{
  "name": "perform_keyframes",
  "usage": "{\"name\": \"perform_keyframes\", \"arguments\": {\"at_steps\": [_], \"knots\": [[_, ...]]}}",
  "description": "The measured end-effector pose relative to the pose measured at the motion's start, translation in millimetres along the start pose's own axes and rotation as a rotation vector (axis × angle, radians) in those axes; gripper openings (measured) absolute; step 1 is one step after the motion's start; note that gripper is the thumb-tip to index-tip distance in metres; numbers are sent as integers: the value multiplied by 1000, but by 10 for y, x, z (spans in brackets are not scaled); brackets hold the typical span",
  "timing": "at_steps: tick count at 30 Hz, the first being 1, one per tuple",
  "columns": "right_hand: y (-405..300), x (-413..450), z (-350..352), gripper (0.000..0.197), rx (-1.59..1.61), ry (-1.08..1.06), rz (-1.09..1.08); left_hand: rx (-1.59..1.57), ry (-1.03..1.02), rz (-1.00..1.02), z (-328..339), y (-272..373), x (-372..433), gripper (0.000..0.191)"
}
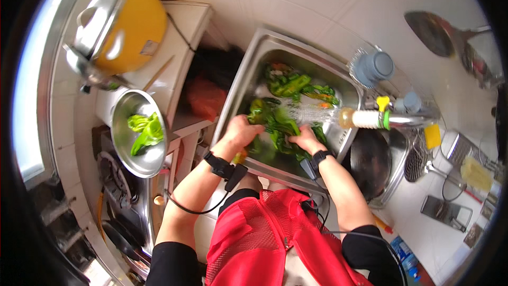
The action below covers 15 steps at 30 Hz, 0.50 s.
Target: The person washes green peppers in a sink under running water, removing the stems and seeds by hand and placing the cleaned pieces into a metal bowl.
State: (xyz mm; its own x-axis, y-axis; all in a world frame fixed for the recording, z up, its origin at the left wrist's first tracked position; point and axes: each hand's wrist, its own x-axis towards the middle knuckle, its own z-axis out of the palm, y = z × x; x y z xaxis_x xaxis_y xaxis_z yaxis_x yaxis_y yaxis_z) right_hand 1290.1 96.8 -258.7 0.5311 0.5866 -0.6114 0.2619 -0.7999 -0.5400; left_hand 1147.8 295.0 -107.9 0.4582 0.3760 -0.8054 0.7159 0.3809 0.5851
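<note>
Both of my hands are over a stainless steel sink basin (246, 67) where leafy greens lie in and around water. My left hand (243, 130) is at the near left, its fingers curled at the edge of some leaves. My right hand (307, 139) holds the stem end of dark leafy greens (283, 125) at the near right. Water sprays from the faucet nozzle (363, 119) onto the basin's middle. Further leaves (289, 87) lie towards the far side. Left of the basin, a steel bowl (149, 165) holds a few bright green leaves (149, 131).
A yellow pot (137, 24) with a metal lid stands on the counter at the upper left. A dark wok (371, 163) is right of the basin. A gas stove (119, 182) is at the left. A phone (444, 210) lies on the right counter.
</note>
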Motion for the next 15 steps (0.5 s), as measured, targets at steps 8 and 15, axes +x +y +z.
{"name": "perform_keyframes", "arguments": {"at_steps": [8, 15], "knots": [[-425, -491, -591, 20, 1015, -282, 390, 297, 451, 460, -482, 313, -1242, 52], [-702, -761, -1086, 27, 1477, -432, 174, 99, 987, 141, -2109, -528, -1409, 49]]}}
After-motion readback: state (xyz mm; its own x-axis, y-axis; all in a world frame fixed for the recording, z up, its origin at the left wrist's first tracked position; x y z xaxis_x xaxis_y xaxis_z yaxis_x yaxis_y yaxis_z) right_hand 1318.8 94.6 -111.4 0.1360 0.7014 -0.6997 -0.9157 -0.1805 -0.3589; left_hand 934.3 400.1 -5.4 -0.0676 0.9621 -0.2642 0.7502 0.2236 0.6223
